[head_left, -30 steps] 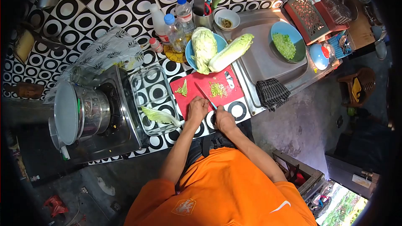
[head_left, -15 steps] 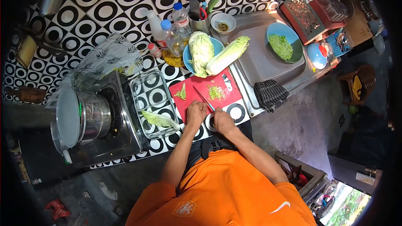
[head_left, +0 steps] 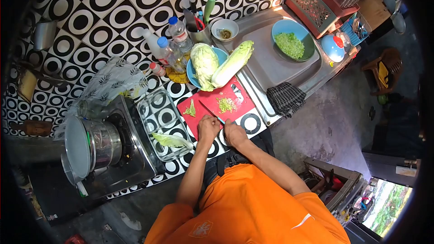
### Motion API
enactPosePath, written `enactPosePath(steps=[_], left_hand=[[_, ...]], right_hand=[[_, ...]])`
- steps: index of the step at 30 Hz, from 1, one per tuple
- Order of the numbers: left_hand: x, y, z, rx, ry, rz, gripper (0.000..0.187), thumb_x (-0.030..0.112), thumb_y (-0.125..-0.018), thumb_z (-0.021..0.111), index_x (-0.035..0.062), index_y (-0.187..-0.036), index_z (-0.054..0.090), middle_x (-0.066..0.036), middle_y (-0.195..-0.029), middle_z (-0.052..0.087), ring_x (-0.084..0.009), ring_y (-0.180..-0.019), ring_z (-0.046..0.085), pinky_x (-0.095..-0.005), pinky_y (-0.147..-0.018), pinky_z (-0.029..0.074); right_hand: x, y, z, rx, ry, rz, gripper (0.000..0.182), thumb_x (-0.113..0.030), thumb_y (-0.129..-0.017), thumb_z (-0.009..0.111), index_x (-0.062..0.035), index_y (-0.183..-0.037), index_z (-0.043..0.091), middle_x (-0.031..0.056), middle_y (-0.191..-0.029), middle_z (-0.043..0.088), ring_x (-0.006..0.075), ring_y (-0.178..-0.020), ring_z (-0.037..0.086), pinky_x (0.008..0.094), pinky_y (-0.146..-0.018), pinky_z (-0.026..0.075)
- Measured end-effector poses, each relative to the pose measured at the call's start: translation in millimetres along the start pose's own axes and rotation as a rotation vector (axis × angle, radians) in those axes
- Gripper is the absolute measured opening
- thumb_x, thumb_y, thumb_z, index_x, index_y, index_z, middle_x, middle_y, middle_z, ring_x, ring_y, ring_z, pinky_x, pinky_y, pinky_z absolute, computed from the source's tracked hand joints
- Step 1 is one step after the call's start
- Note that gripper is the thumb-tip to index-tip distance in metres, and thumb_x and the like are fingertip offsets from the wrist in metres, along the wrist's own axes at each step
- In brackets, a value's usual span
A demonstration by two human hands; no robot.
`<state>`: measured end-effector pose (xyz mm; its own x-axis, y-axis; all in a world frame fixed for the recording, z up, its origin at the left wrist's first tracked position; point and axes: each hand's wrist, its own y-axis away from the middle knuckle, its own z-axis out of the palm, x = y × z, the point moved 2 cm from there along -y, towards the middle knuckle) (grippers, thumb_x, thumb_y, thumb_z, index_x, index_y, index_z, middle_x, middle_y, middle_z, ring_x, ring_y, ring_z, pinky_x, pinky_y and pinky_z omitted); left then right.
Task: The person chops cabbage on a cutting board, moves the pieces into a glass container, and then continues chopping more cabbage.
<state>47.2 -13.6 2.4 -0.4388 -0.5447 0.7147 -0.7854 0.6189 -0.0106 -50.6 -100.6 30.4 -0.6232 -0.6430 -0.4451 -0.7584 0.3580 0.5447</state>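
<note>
My right hand (head_left: 235, 134) is wrapped round the handle of a knife (head_left: 209, 109), whose blade slants up and left across the red cutting board (head_left: 244, 104). Close by on the blade's left, my left hand (head_left: 208, 129) rests at the board's near edge with fingers curled in; what they hold is hidden. Chopped green bits (head_left: 226, 105) lie right of the blade, and a small leafy piece (head_left: 190, 109) lies left of it. Beyond the board, a napa cabbage (head_left: 203, 65) and a second, slimmer cabbage (head_left: 233, 64) lean on a blue bowl (head_left: 221, 54).
A glass dish (head_left: 182, 152) holding one cabbage leaf (head_left: 172, 141) stands left, beside the stove with a steel pot (head_left: 106, 144). Plastic bottles (head_left: 180, 35) stand behind. On the right, the sink counter carries a bowl (head_left: 309, 49) of shredded greens and a checked cloth (head_left: 286, 100).
The whole view has shifted slightly, with the counter now a little further left. The knife has moved slightly left relative to the chopped bits. Both hands keep nearly the same pose.
</note>
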Motion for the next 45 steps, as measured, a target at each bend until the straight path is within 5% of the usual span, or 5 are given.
enactPosePath(steps=[33,36,42,45], left_hand=[[-2,1,-6,0.012,0.035,-0.044,0.012,0.005,-0.076,0.063,-0.0003,-0.083,0.071,-0.021,-0.082,0.064,-0.0335,-0.072,0.064,-0.0398,-0.068,0.053],[-11,-1,-1,0.067,0.084,-0.047,0.011,0.006,-0.072,0.067,-0.0005,-0.080,0.071,-0.016,-0.070,0.063,-0.0283,-0.065,0.063,-0.0370,-0.062,0.050],[-16,-1,1,0.040,0.064,-0.061,0.011,0.006,-0.071,0.067,-0.0010,-0.079,0.070,-0.016,-0.073,0.063,-0.0284,-0.066,0.063,-0.0366,-0.063,0.050],[-12,-1,1,0.009,-0.016,-0.079,0.013,0.007,-0.071,0.067,-0.0012,-0.080,0.071,-0.016,-0.075,0.063,-0.0290,-0.067,0.063,-0.0368,-0.065,0.051]], right_hand=[[-9,-2,-20,-0.100,0.027,-0.015,0.030,-0.005,-0.086,0.049,0.0099,-0.112,0.048,0.0305,-0.100,0.063,0.0401,-0.095,0.064,0.0430,-0.081,0.053],[-6,5,-13,-0.050,0.025,-0.036,0.028,-0.005,-0.087,0.049,0.0099,-0.110,0.048,0.0303,-0.098,0.064,0.0400,-0.094,0.065,0.0425,-0.080,0.053],[-1,10,3,-0.005,0.002,-0.009,0.024,-0.005,-0.086,0.049,0.0096,-0.105,0.046,0.0302,-0.089,0.065,0.0406,-0.088,0.066,0.0437,-0.076,0.054],[6,1,14,0.034,-0.030,-0.021,0.033,-0.011,-0.081,0.058,0.0085,-0.102,0.043,0.0310,-0.084,0.064,0.0448,-0.084,0.065,0.0476,-0.074,0.053]])
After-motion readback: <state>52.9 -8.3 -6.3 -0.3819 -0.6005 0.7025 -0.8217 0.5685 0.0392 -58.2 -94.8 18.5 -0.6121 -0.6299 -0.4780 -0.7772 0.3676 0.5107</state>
